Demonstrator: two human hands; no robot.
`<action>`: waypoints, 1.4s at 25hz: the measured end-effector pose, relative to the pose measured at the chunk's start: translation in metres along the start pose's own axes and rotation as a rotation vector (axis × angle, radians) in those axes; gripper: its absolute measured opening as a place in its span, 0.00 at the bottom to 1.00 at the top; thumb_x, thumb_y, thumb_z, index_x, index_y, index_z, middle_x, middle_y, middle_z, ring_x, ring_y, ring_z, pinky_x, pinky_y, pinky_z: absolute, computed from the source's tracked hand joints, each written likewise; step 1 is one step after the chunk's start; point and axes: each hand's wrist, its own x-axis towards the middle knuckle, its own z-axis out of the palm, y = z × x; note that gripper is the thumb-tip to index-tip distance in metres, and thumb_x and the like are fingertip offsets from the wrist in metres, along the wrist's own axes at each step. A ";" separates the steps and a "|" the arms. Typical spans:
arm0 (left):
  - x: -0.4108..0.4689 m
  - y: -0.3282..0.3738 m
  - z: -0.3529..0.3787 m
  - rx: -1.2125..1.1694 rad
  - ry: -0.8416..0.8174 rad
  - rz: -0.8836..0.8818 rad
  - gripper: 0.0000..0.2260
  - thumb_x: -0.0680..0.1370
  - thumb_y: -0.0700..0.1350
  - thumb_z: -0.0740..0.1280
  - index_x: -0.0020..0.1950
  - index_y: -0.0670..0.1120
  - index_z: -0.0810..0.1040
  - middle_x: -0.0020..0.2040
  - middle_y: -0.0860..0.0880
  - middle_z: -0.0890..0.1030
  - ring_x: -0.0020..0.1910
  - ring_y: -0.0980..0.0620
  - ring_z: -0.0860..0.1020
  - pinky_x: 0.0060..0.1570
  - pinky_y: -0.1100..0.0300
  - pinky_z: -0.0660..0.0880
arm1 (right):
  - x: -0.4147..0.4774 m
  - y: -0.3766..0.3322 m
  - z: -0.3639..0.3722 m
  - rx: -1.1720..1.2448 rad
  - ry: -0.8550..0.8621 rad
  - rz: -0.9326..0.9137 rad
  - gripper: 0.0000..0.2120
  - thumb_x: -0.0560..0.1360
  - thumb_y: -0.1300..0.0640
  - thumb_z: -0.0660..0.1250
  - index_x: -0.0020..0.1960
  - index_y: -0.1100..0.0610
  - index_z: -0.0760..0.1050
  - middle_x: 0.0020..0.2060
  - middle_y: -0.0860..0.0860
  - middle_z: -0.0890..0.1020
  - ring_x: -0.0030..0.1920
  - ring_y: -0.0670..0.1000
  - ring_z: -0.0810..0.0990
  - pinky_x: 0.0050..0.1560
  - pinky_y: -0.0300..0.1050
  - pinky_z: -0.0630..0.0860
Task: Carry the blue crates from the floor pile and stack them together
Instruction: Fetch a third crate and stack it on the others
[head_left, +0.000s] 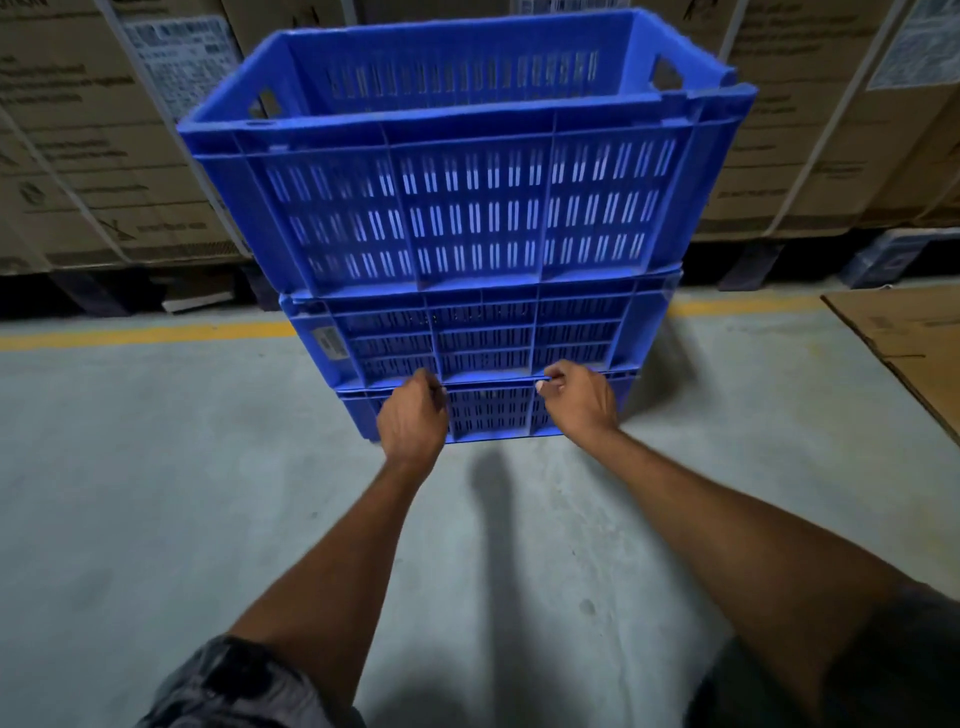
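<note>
Three blue crates (467, 208) stand stacked on the floor (156, 493). Left hand (413, 418) and right hand (582, 397) each grip the bottom crate's (488, 415) near rim; cardboard boxes (93, 130) stand far behind.

Both forearms are bare from elbow to wrist, with no watch, band or glove on either, and the left hand (413, 418) and right hand (584, 397) show no rings that can be made out. At the lower left of the frame a short sleeve (244, 686) in a mottled grey and dark pattern, something like camouflage, ends near the elbow. At the lower right a second sleeve (893, 654) in the same dark, patterned cloth lies deeper in shadow, its print hard to read.
</note>
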 end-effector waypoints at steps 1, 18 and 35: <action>0.004 -0.002 0.008 -0.002 0.006 -0.004 0.03 0.78 0.45 0.65 0.51 0.48 0.76 0.44 0.47 0.83 0.43 0.42 0.80 0.35 0.53 0.71 | 0.003 0.004 0.008 0.017 -0.017 -0.008 0.12 0.75 0.49 0.69 0.58 0.49 0.80 0.49 0.49 0.85 0.52 0.55 0.82 0.51 0.49 0.79; 0.040 0.047 0.087 -1.230 -0.128 -0.863 0.09 0.76 0.37 0.73 0.44 0.40 0.72 0.38 0.42 0.78 0.29 0.46 0.78 0.29 0.60 0.80 | 0.030 -0.011 0.031 -0.324 0.166 -0.242 0.18 0.79 0.50 0.63 0.32 0.55 0.73 0.28 0.56 0.77 0.31 0.58 0.77 0.33 0.44 0.65; -0.029 0.115 -0.180 -0.299 -0.304 -0.231 0.07 0.78 0.51 0.68 0.48 0.49 0.81 0.42 0.52 0.85 0.44 0.51 0.82 0.38 0.60 0.71 | -0.071 -0.112 -0.137 0.136 -0.284 0.064 0.14 0.70 0.52 0.71 0.55 0.46 0.78 0.47 0.42 0.85 0.48 0.46 0.83 0.55 0.49 0.80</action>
